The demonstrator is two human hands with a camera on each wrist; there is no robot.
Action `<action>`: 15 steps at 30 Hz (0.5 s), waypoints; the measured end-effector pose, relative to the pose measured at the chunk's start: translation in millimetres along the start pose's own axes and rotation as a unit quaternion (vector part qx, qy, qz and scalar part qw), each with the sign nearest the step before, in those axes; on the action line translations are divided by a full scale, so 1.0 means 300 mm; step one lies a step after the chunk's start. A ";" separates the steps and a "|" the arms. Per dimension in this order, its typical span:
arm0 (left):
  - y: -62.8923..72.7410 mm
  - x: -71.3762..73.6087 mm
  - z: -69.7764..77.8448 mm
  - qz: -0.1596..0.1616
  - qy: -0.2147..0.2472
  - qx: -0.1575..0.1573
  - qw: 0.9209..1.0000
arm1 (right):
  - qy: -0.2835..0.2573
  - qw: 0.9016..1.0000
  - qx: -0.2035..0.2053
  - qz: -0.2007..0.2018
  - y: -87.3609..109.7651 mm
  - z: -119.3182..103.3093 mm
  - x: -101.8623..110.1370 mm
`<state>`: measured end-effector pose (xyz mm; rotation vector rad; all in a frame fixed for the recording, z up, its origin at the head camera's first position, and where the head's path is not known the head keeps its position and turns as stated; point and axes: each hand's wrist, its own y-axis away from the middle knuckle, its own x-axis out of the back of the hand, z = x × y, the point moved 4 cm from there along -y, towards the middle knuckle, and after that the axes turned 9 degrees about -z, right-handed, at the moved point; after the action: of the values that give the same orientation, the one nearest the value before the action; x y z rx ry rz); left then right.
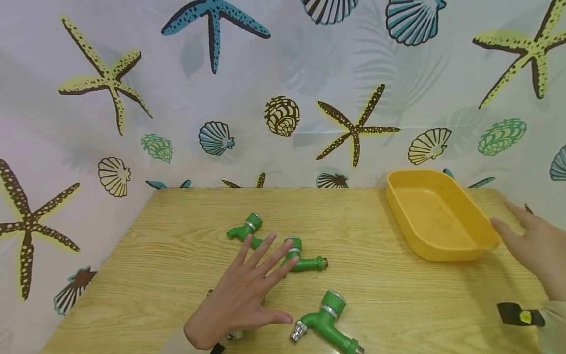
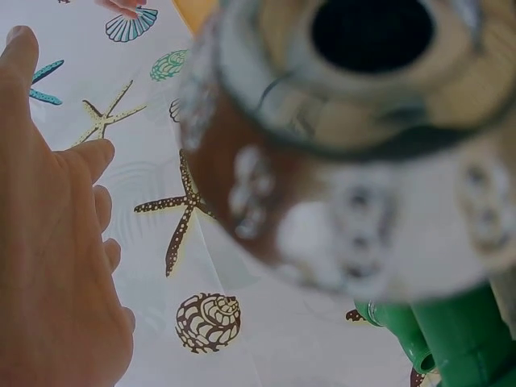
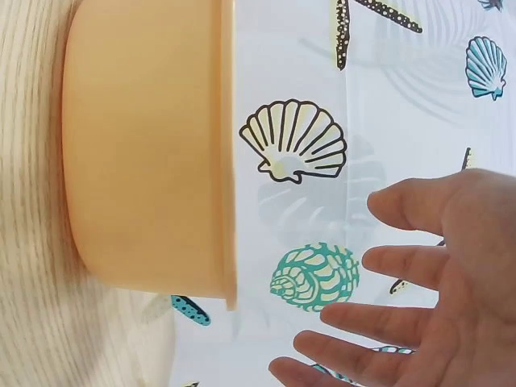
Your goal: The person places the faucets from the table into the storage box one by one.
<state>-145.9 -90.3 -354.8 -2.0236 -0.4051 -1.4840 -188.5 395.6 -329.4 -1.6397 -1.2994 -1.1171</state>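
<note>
Left hand (image 1: 245, 291) spread above green taps (image 1: 326, 325), right hand (image 1: 537, 246) spread beside the yellow basin (image 1: 409, 228), neither gripping, seemingly because the table (image 1: 411, 305) supports everything.

Table (image 1: 376, 295): pale yellowish wood grain. Yellow basin (image 1: 435, 206) upright at 2 o'clock, open side up. Far green tap (image 1: 241, 231) toward 10 o'clock, spout to 9. Middle green tap (image 1: 306, 264) near centre, threaded end to 3. Near green tap (image 1: 326, 325) toward 5 o'clock, silver nozzle to 8. Metal fitting (image 1: 236, 335) toward 7 o'clock, mostly hidden. Basin well apart from taps.
</note>
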 end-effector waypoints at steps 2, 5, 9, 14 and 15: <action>0.001 -0.001 -0.001 0.000 -0.002 0.001 1.000 | -0.010 1.000 -0.006 -0.005 -0.027 0.045 -0.020; 0.001 -0.001 -0.003 -0.001 -0.001 0.003 1.000 | -0.029 1.000 -0.012 -0.001 -0.110 0.181 -0.088; 0.003 -0.001 -0.005 -0.004 0.003 0.005 1.000 | -0.082 0.997 -0.017 0.004 -0.210 0.355 -0.177; 0.009 -0.002 -0.006 -0.009 0.017 0.010 1.000 | -0.169 0.985 -0.037 -0.025 -0.197 0.350 -0.189; 0.010 -0.003 -0.006 -0.011 0.021 0.011 1.000 | -0.182 0.982 -0.039 -0.032 -0.182 0.332 -0.185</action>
<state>-145.9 -93.7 -356.0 -1.9733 -0.4265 -1.5252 -230.0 480.9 -413.1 -1.9380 -1.5623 -0.9421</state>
